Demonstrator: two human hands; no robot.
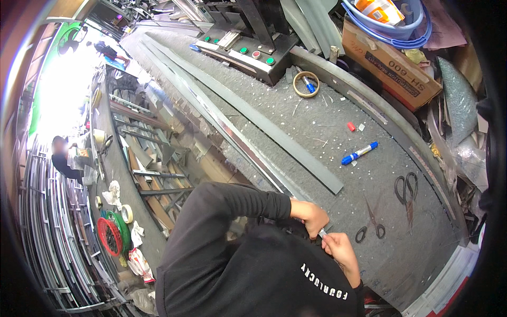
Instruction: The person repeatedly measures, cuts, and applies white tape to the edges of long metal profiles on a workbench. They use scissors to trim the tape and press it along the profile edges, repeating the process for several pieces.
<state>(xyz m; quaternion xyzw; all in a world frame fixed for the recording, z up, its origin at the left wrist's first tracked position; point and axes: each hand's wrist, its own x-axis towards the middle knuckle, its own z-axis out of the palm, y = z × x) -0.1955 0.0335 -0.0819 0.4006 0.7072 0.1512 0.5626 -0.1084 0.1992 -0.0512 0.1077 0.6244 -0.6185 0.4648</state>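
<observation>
My left hand (310,215) is closed close to my chest, its fingers mostly hidden. Just below and to the right, my right hand (340,250) pinches a small pale piece (322,232), which sits between both hands; its kind cannot be made out. A long strip with a shiny face (232,129) runs from the far end of the bench toward my left hand. Beside it lies a flat grey strip (296,148). Dark-handled scissors (373,226) rest right of my hands, and a second pair (406,193) lies beyond them.
A blue marker (360,153) and a red cap (351,127) lie on the grey bench (391,253). Farther back are a tape roll (306,84) and a machine with buttons (243,53). A cardboard box (388,66) stands at right. Another person (62,158) is at far left.
</observation>
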